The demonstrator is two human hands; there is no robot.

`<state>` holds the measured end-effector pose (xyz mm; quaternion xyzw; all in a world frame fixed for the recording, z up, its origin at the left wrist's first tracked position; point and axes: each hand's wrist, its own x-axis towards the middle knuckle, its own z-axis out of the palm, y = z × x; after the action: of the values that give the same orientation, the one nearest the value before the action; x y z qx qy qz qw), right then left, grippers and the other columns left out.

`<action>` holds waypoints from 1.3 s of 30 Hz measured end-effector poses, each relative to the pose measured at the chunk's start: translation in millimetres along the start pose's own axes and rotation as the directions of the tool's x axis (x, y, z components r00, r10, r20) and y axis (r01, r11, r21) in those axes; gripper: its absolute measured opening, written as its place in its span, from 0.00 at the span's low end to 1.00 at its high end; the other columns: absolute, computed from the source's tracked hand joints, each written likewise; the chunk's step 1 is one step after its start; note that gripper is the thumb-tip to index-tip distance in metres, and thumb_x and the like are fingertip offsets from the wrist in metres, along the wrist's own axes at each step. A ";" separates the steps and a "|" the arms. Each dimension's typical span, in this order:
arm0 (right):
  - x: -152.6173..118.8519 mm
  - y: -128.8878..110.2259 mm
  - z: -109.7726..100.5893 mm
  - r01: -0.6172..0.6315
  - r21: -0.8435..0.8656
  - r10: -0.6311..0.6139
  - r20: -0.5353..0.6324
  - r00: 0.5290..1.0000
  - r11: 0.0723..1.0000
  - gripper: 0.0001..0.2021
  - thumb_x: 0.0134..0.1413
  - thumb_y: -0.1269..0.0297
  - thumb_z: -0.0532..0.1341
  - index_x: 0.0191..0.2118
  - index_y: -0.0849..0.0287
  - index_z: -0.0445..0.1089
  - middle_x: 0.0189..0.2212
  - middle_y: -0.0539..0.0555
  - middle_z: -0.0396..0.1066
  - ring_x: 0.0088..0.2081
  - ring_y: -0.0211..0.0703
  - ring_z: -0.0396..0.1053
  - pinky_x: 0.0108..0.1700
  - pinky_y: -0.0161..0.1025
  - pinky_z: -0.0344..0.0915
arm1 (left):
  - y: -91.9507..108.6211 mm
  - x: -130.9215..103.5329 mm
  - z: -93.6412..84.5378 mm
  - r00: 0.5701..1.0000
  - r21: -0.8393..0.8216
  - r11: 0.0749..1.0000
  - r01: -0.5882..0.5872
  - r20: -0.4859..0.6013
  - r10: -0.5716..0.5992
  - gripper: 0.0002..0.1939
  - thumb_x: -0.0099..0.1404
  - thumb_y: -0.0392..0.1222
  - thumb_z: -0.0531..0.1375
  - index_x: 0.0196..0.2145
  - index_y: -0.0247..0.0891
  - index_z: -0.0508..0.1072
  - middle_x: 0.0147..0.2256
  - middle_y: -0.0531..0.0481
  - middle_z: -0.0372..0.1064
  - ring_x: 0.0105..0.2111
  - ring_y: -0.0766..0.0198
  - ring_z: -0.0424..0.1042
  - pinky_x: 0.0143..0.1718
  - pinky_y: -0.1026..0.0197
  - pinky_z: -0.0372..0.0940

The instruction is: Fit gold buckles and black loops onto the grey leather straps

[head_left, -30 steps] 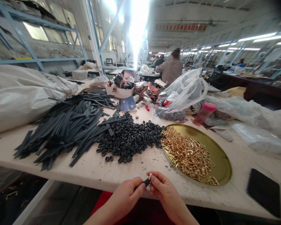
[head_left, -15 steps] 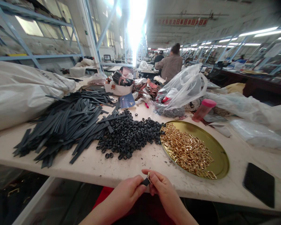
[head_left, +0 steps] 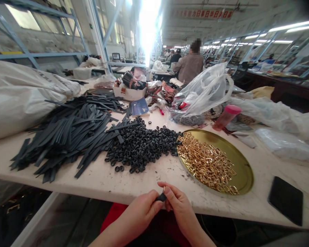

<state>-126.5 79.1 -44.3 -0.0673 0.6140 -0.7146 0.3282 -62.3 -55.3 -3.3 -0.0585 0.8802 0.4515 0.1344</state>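
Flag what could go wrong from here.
The gold piece in the right hand could slip, as could the black strip in the left hand.
Black loops crowd the gold tray and might mix with its buckles.
The black slab near the front edge of the table could get knocked off.

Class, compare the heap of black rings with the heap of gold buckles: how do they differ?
Shape: the black rings are rounded, while the gold buckles look like angular frames.
Finish: the rings are dark and fairly dull; the buckles gleam.
Place: the rings lie mostly on the table; the buckles lie in a round tray.
Both are heaps of many small pieces.
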 end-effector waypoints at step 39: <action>-21.9 -1.5 -8.8 0.366 -0.412 -0.366 0.084 0.927 0.834 0.17 0.55 0.59 0.54 0.51 0.49 0.65 0.48 0.54 0.67 0.49 0.48 0.64 0.51 0.45 0.59 | -5.7 -4.2 12.4 0.983 0.099 0.985 -0.139 -0.110 0.149 0.14 0.66 0.43 0.45 0.32 0.39 0.69 0.31 0.51 0.70 0.32 0.64 0.66 0.32 0.66 0.57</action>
<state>-114.5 98.6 -38.3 -0.2529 0.7287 -0.6149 0.1638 -54.8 -48.6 -13.3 -0.0146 0.9081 0.4152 0.0522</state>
